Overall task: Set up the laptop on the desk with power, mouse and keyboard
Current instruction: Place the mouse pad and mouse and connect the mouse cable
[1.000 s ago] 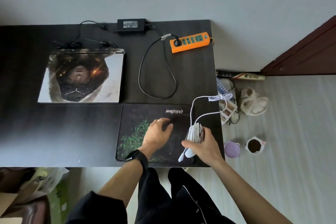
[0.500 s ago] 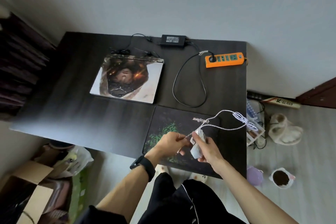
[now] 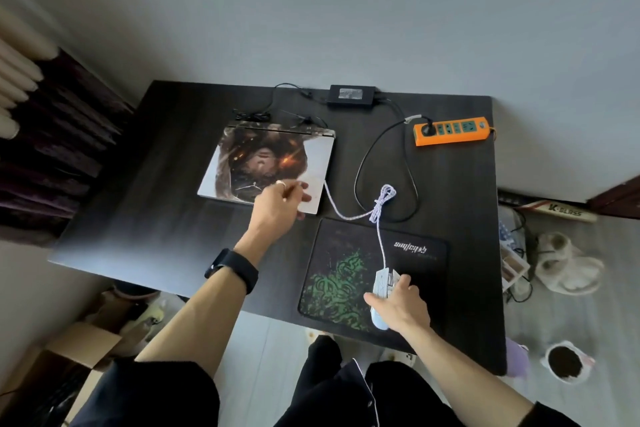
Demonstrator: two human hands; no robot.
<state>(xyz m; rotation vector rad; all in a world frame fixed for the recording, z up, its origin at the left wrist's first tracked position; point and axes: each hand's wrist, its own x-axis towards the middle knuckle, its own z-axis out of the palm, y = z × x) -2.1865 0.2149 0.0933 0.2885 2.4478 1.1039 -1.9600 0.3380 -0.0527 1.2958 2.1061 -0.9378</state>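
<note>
The closed laptop [image 3: 242, 163], its lid covered with a picture, lies at the back of the black desk [image 3: 156, 218]. My left hand [image 3: 277, 206] is at the laptop's front right corner and pinches the end of the white braided mouse cable [image 3: 346, 217]; the plug itself is hidden by my fingers. The cable runs through a tied bundle to the white mouse [image 3: 381, 282]. My right hand [image 3: 401, 305] grips the mouse on the black and green mouse pad [image 3: 332, 274]. The black power brick [image 3: 351, 95] is plugged into the orange power strip [image 3: 452, 131]. No keyboard is in view.
The brick's black cord loops on the desk between laptop and power strip. On the floor to the right lie white slippers [image 3: 568, 267] and a cup [image 3: 566, 362]. A cardboard box [image 3: 69, 357] sits under the desk's left front. Dark curtains hang at the left.
My left hand has carried the cable end from the mouse pad up to the laptop's right side, stretching the cable out. My right hand has set the mouse down on the pad.
</note>
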